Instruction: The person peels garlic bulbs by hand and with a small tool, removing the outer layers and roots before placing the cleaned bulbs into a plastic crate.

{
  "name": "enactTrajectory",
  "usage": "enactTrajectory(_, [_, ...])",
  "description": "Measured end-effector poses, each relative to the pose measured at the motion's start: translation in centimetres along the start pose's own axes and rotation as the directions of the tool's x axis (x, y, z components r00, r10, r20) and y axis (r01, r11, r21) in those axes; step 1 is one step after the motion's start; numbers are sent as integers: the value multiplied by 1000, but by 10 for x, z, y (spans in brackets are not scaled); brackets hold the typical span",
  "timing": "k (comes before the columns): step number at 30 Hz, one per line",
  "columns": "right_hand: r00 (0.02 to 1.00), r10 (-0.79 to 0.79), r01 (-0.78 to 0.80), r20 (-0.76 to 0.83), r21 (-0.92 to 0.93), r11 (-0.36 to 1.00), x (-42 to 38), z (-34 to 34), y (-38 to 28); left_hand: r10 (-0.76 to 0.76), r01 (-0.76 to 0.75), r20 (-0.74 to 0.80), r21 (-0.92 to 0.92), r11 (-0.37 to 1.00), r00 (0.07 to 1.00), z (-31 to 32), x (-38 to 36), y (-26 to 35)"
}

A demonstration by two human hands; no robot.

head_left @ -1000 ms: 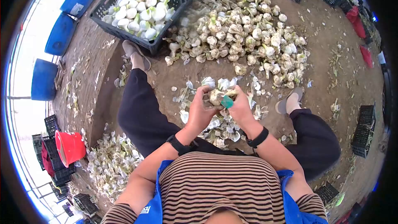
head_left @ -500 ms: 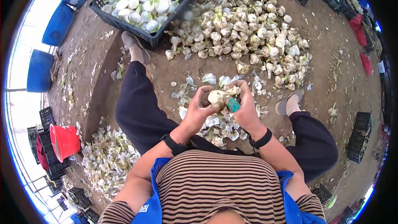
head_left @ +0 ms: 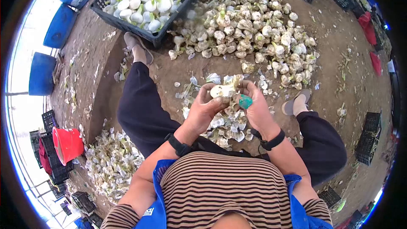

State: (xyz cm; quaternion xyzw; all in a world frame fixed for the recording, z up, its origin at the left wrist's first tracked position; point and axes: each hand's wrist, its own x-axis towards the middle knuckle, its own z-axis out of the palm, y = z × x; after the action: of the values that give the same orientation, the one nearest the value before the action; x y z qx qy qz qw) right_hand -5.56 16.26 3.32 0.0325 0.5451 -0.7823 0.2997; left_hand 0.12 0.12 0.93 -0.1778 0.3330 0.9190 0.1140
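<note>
While left hand [head_left: 203,111], right hand [head_left: 259,112] hold garlic [head_left: 220,90], bare soil [head_left: 199,68] beyond

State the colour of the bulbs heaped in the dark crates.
White bulbs, some with pale green stems; the head view shows them best.

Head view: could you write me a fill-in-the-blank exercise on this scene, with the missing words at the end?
The left hand and right hand hold one bulb of ____.
A green patch shows at the ____ hand.
The bucket is ____.
The crate of white bulbs stands to the ____ of the soiled heap.

Missing words: garlic; right; red; left.
</note>
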Motion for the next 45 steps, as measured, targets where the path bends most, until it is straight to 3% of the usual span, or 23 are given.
enactTrajectory(2, [991,134,-134,-19,-6,991,-4,-4,7,85,-85,-1,64,994,996,2,-1,0])
enactTrajectory(5, [997,69,-71,-41,-64,995,-8,1,8,235,-222,-11,287,932,972,4,-1,-4])
enactTrajectory(9, [996,-13,-2,-90,-162,987,-5,-3,21,327,-311,30,400,862,945,7,-3,-9])
enactTrajectory(11, [957,-278,151,-86,-669,728,-3,-5,24,320,-293,19,456,840,947,9,-6,-8])
enactTrajectory(12, [957,-277,150,-86,-670,727,-4,-3,23,319,-292,19,455,841,947,9,-7,-7])
enactTrajectory(14, [850,-526,230,-28,-878,419,-7,4,16,214,-198,4,396,897,977,8,-9,-5])
enactTrajectory(15, [851,-525,230,-27,-880,416,-6,3,16,215,-199,4,393,898,977,6,-8,-5])
enactTrajectory(17, [837,-547,292,0,-846,446,-3,0,16,-16,18,-47,51,999,999,1,-6,-5])
enactTrajectory(19, [895,-443,223,-47,-813,538,-3,-3,17,-39,39,-14,7,999,999,-1,-6,-5])
enactTrajectory(22, [961,-266,224,-81,-336,915,3,-4,20,-77,74,-21,-130,989,997,-7,-5,-4])
enactTrajectory(23, [962,-262,222,-78,-336,915,4,-3,20,-63,59,-38,-107,993,997,-7,-5,-4])
enactTrajectory(27, [967,-235,166,-97,-459,873,-1,4,18,-90,99,-124,69,993,988,-1,-5,-8])
enactTrajectory(28, [958,-275,177,-86,-579,796,-4,7,15,-91,101,-124,70,992,988,0,-5,-9])
enactTrajectory(30, [948,-312,184,-68,-684,706,-6,10,11,112,-75,-47,491,868,993,1,-6,-10])
enactTrajectory(32, [852,-516,340,92,-847,409,-6,9,7,52,-16,-86,378,925,995,1,-6,-5])
enactTrajectory(33, [851,-517,339,91,-847,410,-5,6,7,-17,47,-118,254,966,993,2,-6,-3])
enactTrajectory(35, [928,-370,291,-46,-534,794,-3,-1,6,-106,119,-98,142,983,990,3,-7,1])
enactTrajectory(36, [972,-228,193,-48,-382,904,-6,-3,3,-144,148,-56,79,986,988,1,-7,2])
enactTrajectory(37, [972,-228,191,-52,-382,904,-7,-4,3,-181,181,-10,16,983,983,0,-8,2])
enactTrajectory(39, [996,-73,74,-51,20,997,-7,-6,6,-201,201,6,5,980,980,1,-9,4])
enactTrajectory(40, [996,-73,74,-51,21,997,-6,-7,9,-224,225,38,-35,974,974,-3,-9,3])
enactTrajectory(42, [996,22,6,-89,301,954,-5,-8,13,-243,248,68,-74,966,968,-6,-8,4])
enactTrajectory(45, [991,91,-42,-98,418,908,-8,-4,5,-253,265,147,-70,962,956,-8,-7,8])
